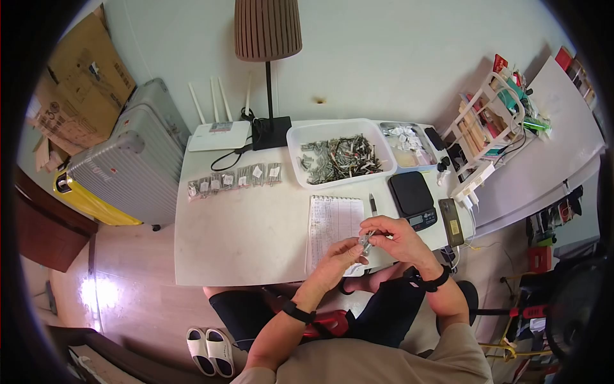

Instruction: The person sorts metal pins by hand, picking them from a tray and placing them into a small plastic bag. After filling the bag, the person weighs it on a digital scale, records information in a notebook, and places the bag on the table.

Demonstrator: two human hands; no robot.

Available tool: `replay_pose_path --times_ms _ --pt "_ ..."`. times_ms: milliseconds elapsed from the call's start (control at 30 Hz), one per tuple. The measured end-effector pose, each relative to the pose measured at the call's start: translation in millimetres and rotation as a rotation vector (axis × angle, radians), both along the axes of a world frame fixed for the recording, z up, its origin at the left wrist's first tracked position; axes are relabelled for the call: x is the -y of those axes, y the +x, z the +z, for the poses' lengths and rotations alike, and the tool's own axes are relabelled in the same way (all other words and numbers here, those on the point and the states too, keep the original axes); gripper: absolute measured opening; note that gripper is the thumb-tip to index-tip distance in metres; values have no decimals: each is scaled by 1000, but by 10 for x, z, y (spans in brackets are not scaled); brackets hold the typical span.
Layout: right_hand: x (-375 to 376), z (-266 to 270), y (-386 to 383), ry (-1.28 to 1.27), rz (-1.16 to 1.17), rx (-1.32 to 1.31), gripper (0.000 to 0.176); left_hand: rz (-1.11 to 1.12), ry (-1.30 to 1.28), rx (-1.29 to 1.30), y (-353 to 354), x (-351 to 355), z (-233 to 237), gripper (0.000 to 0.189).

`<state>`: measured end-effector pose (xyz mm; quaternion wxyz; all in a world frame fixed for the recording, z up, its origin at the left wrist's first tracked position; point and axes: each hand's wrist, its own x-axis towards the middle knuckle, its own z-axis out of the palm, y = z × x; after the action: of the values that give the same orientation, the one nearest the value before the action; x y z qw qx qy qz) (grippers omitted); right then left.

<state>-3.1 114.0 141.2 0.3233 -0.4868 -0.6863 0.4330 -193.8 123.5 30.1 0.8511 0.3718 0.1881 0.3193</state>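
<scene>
1. Setting. A pale wall (185, 48) backs a white bench (240, 240); from where I stand, the seated person faces both, forearms over the near edge.

2. Object at centre. A small clear packet (365, 242), apparently with metal pieces inside, is held up at the fingertips above the near right part of the bench; its contents are too small to make out.

3. Hands. The left hand (342, 256) pinches the packet from the near side, fingers drawn narrow. The right hand (391, 237) closes thumb and fingers on its far side. Neither appears free.

4. Step in hand (judged). Two-handed fingertip work on the packet, perhaps closing or arranging it. The next move calls for one hand to keep a firm pinch while the other lets go, with the packet's mouth kept upward lest pieces spill.

5. Immediate surroundings. A notebook (325, 224) with a handwritten grid lies just beside and partly below the hands. A pen (373, 204) lies beyond them; a black scale (411, 193) and a phone (451, 222) lie to the right.

6. Outer field. Behind the notebook, a translucent tub (295, 144) bears loose metal hardware (345, 159); a shallower box (419, 167) of white slips adjoins it. To the left, a row of labelled packets (234, 179) lies before a router (220, 136) and a lamp (267, 35).
</scene>
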Motion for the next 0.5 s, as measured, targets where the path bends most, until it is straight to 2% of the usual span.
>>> replay_pose_path --times_ms 100,167,200,233,300,367,433,500 --pt "78 63 27 -9 -14 1 37 40 -14 60 89 157 240 39" --pt "156 105 75 -21 -26 -3 40 21 -114 104 100 217 376 30" --pt "195 130 111 -56 -30 -104 43 14 -109 103 114 236 383 30" --pt "233 160 128 -91 -35 -205 46 25 -26 71 125 257 380 28" --pt "338 258 122 -63 -88 -194 49 29 61 38 133 301 430 26" --pt "444 298 148 -37 -144 -184 52 22 -83 75 130 357 540 22" --pt "576 296 215 -129 -72 -157 52 2 -156 124 178 445 582 20" --pt "709 230 196 -152 -112 -224 51 -20 -233 172 229 540 584 19"
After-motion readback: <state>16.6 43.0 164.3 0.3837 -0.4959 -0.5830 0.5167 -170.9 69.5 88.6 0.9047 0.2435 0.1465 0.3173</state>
